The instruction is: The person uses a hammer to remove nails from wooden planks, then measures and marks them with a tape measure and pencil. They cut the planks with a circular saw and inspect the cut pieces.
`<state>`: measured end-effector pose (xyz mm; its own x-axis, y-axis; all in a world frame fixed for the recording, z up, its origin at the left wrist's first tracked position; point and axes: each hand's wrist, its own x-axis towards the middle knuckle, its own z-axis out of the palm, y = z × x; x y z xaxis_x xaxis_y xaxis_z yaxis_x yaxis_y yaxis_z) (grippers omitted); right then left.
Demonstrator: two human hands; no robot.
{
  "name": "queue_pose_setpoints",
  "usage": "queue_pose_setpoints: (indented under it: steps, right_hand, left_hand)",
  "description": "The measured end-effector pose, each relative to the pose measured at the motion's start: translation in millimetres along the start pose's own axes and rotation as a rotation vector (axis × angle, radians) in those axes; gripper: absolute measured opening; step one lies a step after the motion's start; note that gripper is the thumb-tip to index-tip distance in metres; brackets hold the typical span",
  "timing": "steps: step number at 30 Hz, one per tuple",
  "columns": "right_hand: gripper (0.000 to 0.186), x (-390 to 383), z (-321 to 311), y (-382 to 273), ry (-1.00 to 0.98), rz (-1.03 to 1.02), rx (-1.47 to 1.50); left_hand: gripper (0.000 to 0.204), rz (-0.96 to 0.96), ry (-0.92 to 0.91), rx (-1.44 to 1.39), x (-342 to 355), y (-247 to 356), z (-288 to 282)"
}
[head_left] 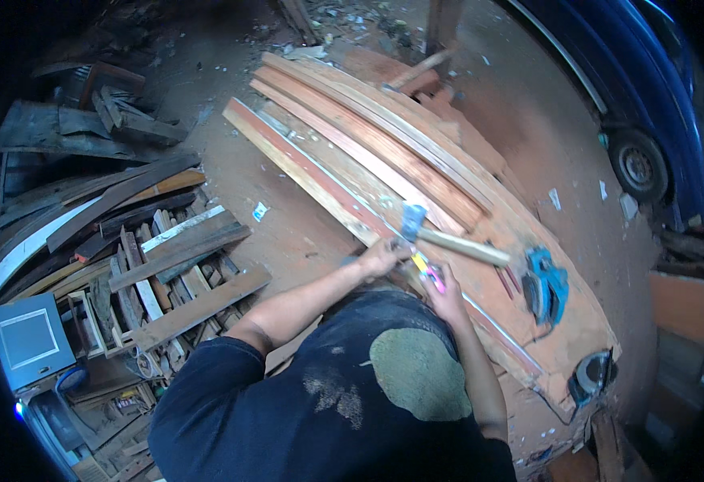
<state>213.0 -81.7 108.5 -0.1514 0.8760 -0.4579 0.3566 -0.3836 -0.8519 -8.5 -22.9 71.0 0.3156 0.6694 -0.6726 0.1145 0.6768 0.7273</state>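
My left hand (386, 259) is closed at the near edge of a long board (304, 165); what its fingers hold is unclear. My right hand (447, 293) is closed on a small yellow and pink tool (424, 267), too small to identify, just right of the left hand. A thin pale metal strip (503, 337) runs lengthwise along the board. A hammer-like tool with a bluish head (413, 222) and pale wooden handle (468, 249) lies just beyond my hands.
Reddish planks (384, 153) lie on the worktable (569, 321). A teal power tool (545, 285) and a dark machine (590, 377) are at the right. Scrap wood (159, 265) and a grey panel (30, 337) fill the left. A blue vehicle (657, 96) stands at upper right.
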Motion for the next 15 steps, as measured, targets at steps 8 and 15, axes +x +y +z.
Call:
queue_pose_setpoints:
  steps: [8, 15]
  right_hand:
    - [0.038, 0.7, 30.4, 9.1, -0.245, 0.553, -0.010]
    - [0.043, 169.2, 173.7, -113.6, -0.263, 0.138, -0.298]
  left_hand:
    - [0.033, 0.281, 0.873, -0.478, 65.5, 90.5, -457.1]
    - [0.039, 0.083, 1.023, -0.221, 107.5, 24.1, -451.7]
